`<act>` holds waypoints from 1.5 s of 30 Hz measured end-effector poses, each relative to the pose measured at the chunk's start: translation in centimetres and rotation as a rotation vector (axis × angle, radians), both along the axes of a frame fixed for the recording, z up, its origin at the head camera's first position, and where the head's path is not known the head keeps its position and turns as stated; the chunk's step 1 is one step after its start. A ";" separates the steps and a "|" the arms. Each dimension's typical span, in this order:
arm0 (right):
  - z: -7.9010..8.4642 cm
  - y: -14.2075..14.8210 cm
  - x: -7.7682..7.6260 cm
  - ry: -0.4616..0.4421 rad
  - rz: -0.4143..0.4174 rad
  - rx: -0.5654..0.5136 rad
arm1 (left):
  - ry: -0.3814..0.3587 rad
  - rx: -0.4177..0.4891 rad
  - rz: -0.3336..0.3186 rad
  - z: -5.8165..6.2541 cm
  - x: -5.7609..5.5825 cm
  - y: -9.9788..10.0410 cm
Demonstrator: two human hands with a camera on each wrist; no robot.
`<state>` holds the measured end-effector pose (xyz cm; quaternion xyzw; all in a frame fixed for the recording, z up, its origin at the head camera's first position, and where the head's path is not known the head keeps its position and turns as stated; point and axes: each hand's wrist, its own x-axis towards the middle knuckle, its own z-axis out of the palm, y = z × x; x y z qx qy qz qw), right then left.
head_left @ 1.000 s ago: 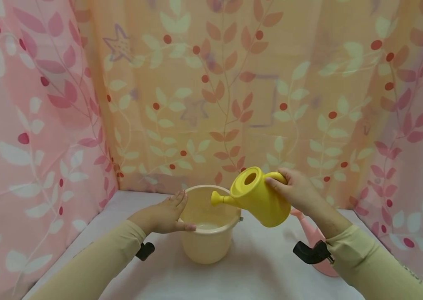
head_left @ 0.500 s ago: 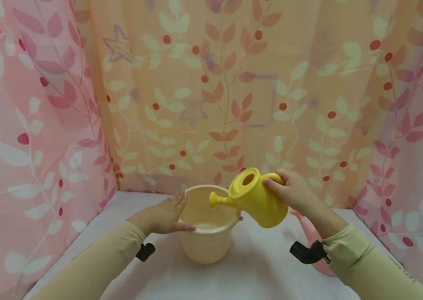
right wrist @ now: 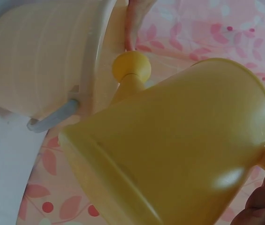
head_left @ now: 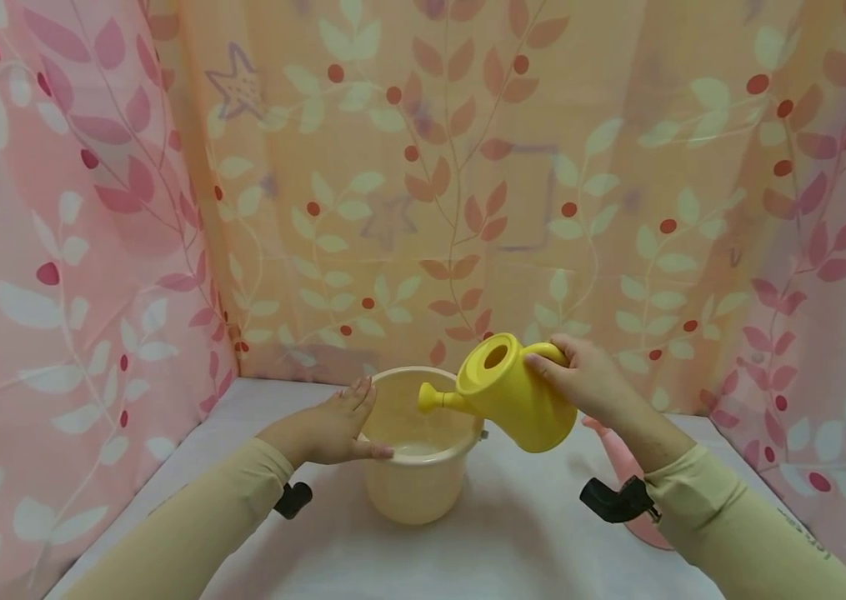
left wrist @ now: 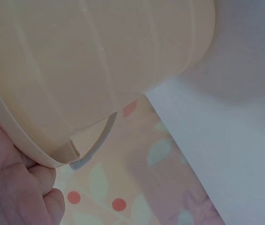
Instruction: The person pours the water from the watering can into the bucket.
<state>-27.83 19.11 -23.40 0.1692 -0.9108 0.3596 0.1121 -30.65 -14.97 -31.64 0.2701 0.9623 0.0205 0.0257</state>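
Observation:
My right hand (head_left: 583,373) grips the handle of a yellow toy watering can (head_left: 531,404). The can is tilted left, its spout head (head_left: 430,398) over the opening of a cream bucket (head_left: 413,492). Whether water is leaving the spout I cannot make out clearly. In the right wrist view the can (right wrist: 184,140) fills the middle, with the fingers (right wrist: 259,206) at its handle. My left hand (head_left: 325,429) rests on the bucket's left rim, fingers extended and thumb along the front. From the left wrist, the bucket's wall (left wrist: 99,51) shows close up beside the palm (left wrist: 5,173).
A pink object with a narrow neck and wide base (head_left: 621,458) stands right of the bucket, partly hidden by the right forearm. A grey bucket handle (right wrist: 57,117) hangs at the side. White cloth (head_left: 302,550) covers the table; leaf-patterned curtains (head_left: 453,183) enclose it.
The right hand and watering can have shifted very slightly left over the last second. The left hand stays on the bucket's rim, and the bucket has not moved noticeably.

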 end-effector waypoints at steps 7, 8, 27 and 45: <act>0.1 -0.1 0.1 0.012 -0.001 0.006 | -0.013 0.008 -0.002 0.2 0.0 0.1; 0.1 -0.1 0.1 0.014 -0.001 0.010 | -0.015 0.006 -0.001 0.2 0.0 0.1; 0.3 -0.3 0.0 0.024 0.001 0.036 | -0.018 -0.006 -0.007 0.3 0.1 0.1; 0.6 -0.1 -0.1 0.040 0.007 0.027 | -0.008 0.014 0.003 0.2 0.3 0.1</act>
